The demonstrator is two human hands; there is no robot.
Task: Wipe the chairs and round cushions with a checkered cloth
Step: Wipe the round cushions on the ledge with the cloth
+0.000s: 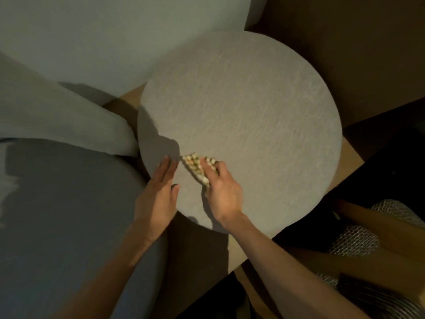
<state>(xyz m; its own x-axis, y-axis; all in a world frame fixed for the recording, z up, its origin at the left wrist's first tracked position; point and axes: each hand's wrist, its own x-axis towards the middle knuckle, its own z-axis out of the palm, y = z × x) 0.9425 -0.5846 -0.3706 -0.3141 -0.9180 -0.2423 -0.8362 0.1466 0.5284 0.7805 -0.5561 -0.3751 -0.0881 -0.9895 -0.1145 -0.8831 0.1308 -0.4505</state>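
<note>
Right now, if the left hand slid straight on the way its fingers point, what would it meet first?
Probably only the bare top of the round cushion. The left hand points forward and slightly right, so its line seems to pass just left of the checkered cloth in the right hand.

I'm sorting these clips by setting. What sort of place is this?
Probably a living room or lounge in a home. A large round cushion sits on a wooden floor, with a grey upholstered seat and pale upholstery close beside it.
</note>
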